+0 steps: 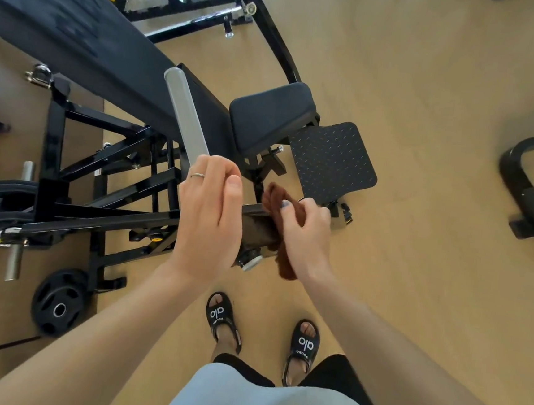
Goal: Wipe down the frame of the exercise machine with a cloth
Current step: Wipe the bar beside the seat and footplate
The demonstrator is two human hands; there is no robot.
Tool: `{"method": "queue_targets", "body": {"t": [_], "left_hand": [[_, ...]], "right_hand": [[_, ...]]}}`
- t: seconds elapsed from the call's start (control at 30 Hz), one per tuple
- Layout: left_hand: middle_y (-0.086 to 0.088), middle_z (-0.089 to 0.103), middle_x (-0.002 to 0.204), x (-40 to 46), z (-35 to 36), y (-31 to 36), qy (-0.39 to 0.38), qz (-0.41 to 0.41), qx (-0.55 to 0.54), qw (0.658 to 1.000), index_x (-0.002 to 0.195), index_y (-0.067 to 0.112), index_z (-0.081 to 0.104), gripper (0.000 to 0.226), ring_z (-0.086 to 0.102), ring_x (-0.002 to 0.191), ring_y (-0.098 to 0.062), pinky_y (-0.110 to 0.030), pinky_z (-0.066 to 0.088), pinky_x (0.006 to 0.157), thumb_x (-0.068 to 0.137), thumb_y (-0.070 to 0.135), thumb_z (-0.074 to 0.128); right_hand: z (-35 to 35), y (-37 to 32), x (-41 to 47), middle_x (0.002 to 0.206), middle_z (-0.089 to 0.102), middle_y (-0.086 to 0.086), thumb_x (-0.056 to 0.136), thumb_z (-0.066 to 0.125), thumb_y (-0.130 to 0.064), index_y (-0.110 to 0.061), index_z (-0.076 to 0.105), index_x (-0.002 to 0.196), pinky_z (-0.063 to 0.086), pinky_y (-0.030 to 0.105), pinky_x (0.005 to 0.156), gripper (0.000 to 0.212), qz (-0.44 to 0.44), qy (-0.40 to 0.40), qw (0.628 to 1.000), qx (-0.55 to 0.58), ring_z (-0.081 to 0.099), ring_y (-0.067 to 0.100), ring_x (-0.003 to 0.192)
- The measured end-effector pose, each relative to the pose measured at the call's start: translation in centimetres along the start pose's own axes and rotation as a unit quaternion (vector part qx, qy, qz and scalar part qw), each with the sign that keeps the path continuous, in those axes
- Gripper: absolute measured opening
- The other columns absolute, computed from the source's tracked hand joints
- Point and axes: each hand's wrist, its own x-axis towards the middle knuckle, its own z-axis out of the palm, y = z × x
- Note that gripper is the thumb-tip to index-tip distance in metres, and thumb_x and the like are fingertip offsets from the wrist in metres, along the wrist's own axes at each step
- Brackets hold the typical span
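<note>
The right hand (305, 231) grips a brown cloth (278, 209), fingers curled round it, pressing it on the black frame bar (257, 225) of the exercise machine near the picture's centre. The left hand (210, 210), at nine o'clock of the cloth, curls round the lower end of a silver handle (186, 117). A black seat pad (271, 117) lies at twelve o'clock of the cloth.

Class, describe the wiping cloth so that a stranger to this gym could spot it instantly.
Find the black exercise machine, then the black frame bar nearest the person's sandalled feet. Draped over that bar, gripped by the right hand, is the cloth: the only soft, rust-brown item among hard metal.
</note>
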Motion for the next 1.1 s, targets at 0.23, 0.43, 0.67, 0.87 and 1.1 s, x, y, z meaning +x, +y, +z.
{"method": "queue_targets", "body": {"t": [0.23, 0.43, 0.67, 0.87, 1.1], "left_hand": [[0.008, 0.049, 0.094, -0.1, -0.2, 0.2, -0.011, -0.012, -0.002, 1.000, 0.097, 0.034, 0.043, 0.017, 0.051, 0.092, -0.021, -0.057, 0.045, 0.089, 0.107, 0.024, 0.034], [0.000, 0.053, 0.094, -0.1, 0.1, 0.1, -0.009, -0.015, 0.014, 1.000, 0.095, 0.020, 0.050, 0.018, 0.051, 0.090, -0.020, -0.056, 0.044, 0.091, 0.106, 0.019, 0.035], [0.003, 0.051, 0.093, -0.1, 0.1, 0.4, -0.013, -0.019, 0.008, 1.000, 0.094, 0.024, 0.048, 0.019, 0.053, 0.090, -0.024, -0.057, 0.046, 0.090, 0.107, 0.021, 0.034], [0.002, 0.053, 0.091, -0.1, 0.1, -0.2, -0.019, 0.008, 0.016, 1.000, 0.092, 0.025, 0.047, 0.019, 0.050, 0.089, -0.019, -0.052, 0.043, 0.090, 0.106, 0.018, 0.036], [0.005, 0.052, 0.093, -0.1, 0.3, -1.0, -0.045, 0.042, 0.023, 0.998, 0.093, 0.029, 0.044, 0.018, 0.046, 0.091, -0.006, -0.038, 0.041, 0.090, 0.105, 0.027, 0.031]], "right_hand": [[1.0, -1.4, -2.6, 0.101, 0.052, -0.007, 0.102, 0.049, -0.052, -0.026, 0.058, 0.099, 0.051, 0.014, 0.076, 0.029, -0.157, 0.007, 0.986, 0.053, 0.057, 0.006, 0.090], [-0.3, 2.6, 3.1, 0.136, 0.045, 0.010, 0.107, 0.043, -0.048, -0.016, 0.053, 0.135, 0.054, 0.040, 0.099, 0.043, 0.105, -0.008, 0.994, -0.020, 0.054, 0.027, 0.119], [2.5, -2.5, -6.8, 0.116, 0.038, -0.022, 0.092, 0.044, -0.069, -0.047, 0.050, 0.104, 0.050, 0.013, 0.074, 0.026, 0.013, 0.059, 0.989, 0.134, 0.053, 0.004, 0.109], [2.3, -0.3, -3.0, 0.136, 0.044, 0.006, 0.106, 0.039, -0.050, -0.026, 0.050, 0.131, 0.047, 0.041, 0.108, 0.036, 0.153, 0.093, 0.973, 0.147, 0.051, 0.022, 0.124], [3.2, -4.4, -5.1, 0.147, 0.046, 0.006, 0.105, 0.048, -0.049, -0.042, 0.041, 0.140, 0.043, 0.064, 0.109, 0.036, 0.294, 0.111, 0.886, 0.343, 0.050, 0.035, 0.132]]}}
